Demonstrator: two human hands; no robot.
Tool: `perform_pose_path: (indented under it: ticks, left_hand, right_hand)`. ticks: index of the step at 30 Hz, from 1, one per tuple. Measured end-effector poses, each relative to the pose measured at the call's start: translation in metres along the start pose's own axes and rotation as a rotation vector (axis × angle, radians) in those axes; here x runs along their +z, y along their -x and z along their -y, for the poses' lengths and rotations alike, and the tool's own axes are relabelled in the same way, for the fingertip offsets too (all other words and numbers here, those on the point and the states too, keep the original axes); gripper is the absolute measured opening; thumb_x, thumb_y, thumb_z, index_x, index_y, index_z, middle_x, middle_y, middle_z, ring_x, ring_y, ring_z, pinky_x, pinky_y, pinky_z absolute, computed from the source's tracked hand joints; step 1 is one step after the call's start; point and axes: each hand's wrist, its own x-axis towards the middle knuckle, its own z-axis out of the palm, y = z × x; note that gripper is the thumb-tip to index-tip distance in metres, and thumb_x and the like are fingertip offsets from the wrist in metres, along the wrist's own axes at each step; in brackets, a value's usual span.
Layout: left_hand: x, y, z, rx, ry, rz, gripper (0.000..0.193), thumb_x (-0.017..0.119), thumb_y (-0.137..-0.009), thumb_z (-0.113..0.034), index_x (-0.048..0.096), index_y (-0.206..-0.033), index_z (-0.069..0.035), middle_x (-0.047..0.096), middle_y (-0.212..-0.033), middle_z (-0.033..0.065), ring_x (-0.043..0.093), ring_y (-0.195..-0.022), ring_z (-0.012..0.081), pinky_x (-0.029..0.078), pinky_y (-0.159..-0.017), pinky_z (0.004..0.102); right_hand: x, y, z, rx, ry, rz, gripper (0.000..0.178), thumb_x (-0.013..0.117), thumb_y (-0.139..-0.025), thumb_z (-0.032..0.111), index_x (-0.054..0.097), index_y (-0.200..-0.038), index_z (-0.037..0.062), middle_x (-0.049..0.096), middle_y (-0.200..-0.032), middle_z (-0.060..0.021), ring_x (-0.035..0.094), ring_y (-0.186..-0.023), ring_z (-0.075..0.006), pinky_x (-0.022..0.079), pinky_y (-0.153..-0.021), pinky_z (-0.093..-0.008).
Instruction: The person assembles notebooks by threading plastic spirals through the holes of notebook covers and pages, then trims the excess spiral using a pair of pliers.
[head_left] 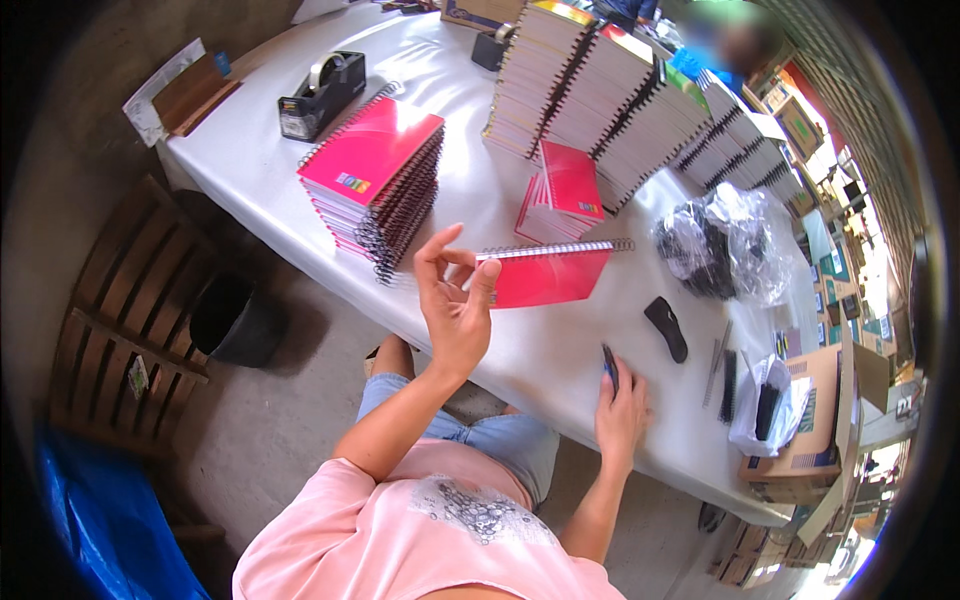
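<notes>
My left hand [455, 318] grips a red spiral-bound notebook [553, 277] by one end, between thumb and fingers. The notebook is tilted above the table, its wire coil along the upper edge and sticking out past the far end. On the table near the front edge, my right hand [622, 415] is closed on a slim dark hand tool [610, 365] whose exact kind is unclear. To the left stands a tall stack of red spiral notebooks [372, 152], coils hanging over its side. Behind the held notebook, a smaller pile of red-covered notebooks [568, 190] rests slightly fanned.
Tall rows of coil-bound books [580, 85] line the back. A black tape dispenser [322, 97] sits back left. To the right are a clear plastic bag with black contents [720, 245], a black flat object [667, 329] and a cardboard box [800, 465]. A person [715, 60] is behind.
</notes>
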Motion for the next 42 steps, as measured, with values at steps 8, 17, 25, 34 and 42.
perform_pose_path:
  ticks: [8, 17, 25, 34, 42]
  left_hand:
    - [0.002, 0.004, -0.044, 0.046, 0.240, 0.059, 0.031, 0.055, -0.088, 0.000, 0.041, -0.115, -0.004, 0.044, -0.104, 0.0055, 0.045, -0.095, 0.0109, 0.040, -0.086, 0.0253]
    - [-0.073, -0.090, -0.084, 0.523, -0.669, -0.244, 0.037, 0.060, -0.087, -0.020, 0.051, -0.118, -0.003, 0.052, -0.114, 0.0130, 0.049, -0.108, 0.0215, 0.035, -0.094, 0.0380]
    - [-0.092, -0.118, -0.044, 0.232, -0.539, -0.073, 0.035, 0.049, -0.094, -0.026, 0.054, -0.119, -0.001, 0.057, -0.111, 0.0119, 0.053, -0.105, 0.0195, 0.038, -0.092, 0.0278]
    - [-0.103, -0.118, -0.043, 0.216, -0.248, -0.073, 0.061, 0.029, -0.096, -0.051, 0.041, -0.131, -0.002, 0.047, -0.127, 0.0137, 0.044, -0.118, 0.0218, 0.031, -0.101, 0.0327]
    - [-0.108, -0.118, -0.043, 0.395, -0.480, -0.046, 0.052, 0.049, -0.093, -0.038, 0.040, -0.131, -0.003, 0.044, -0.131, 0.0121, 0.041, -0.122, 0.0236, 0.030, -0.101, 0.0356]
  right_hand:
    - [-0.001, -0.044, 0.097, -0.316, -1.126, -0.078, 0.047, 0.059, -0.088, 0.015, 0.041, -0.130, 0.0047, 0.050, -0.120, -0.0108, 0.047, -0.114, -0.0192, 0.036, -0.095, -0.0317]
    - [-0.020, -0.148, 0.242, -0.352, -1.950, 0.319, 0.041, 0.060, -0.084, 0.002, 0.047, -0.123, 0.0018, 0.058, -0.106, -0.0096, 0.056, -0.100, -0.0172, 0.045, -0.087, -0.0317]
    - [-0.028, -0.193, 0.302, -0.950, -0.976, 0.136, 0.050, 0.054, -0.074, 0.007, 0.047, -0.124, 0.0092, 0.060, -0.078, -0.0038, 0.058, -0.074, -0.0192, 0.046, -0.068, -0.0319]
    - [0.027, -0.160, 0.326, -1.323, -0.583, 0.032, 0.055, 0.062, -0.082, 0.030, 0.043, -0.130, 0.0128, 0.055, -0.118, -0.0141, 0.053, -0.109, -0.0260, 0.036, -0.098, -0.0359]
    - [0.014, -0.216, 0.152, -0.209, 0.112, -0.386, 0.059, 0.063, -0.081, 0.037, 0.045, -0.130, 0.0090, 0.051, -0.122, -0.0144, 0.049, -0.112, -0.0274, 0.041, -0.093, -0.0385]
